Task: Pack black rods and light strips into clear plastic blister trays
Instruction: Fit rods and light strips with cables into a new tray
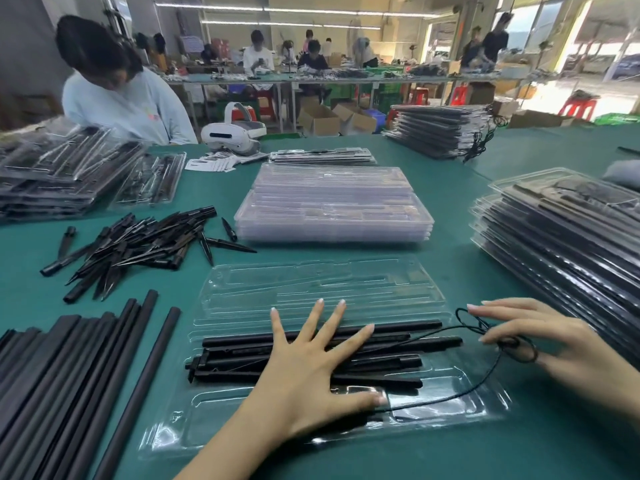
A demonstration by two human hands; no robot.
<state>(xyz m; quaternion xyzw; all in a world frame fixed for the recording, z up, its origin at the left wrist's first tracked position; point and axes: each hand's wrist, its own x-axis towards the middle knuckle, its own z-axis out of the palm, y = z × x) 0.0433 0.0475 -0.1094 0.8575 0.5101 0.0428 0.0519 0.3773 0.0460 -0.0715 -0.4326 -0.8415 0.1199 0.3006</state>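
An opened clear blister tray (311, 285) lies on the green table in front of me. Several black rods and strips (398, 344) rest in its near half. My left hand (311, 368) lies flat on them with fingers spread. My right hand (540, 337) is at the tray's right edge, fingers pinching a coil of thin black cord (498, 344). The cord runs from the coil back along the tray toward my left thumb.
A stack of empty clear trays (332, 206) stands beyond. Long black rods (69, 368) lie at the near left, a heap of black spikes (138, 244) behind them. Stacks of packed trays (568, 244) stand right, far right and left. A person sits across the table.
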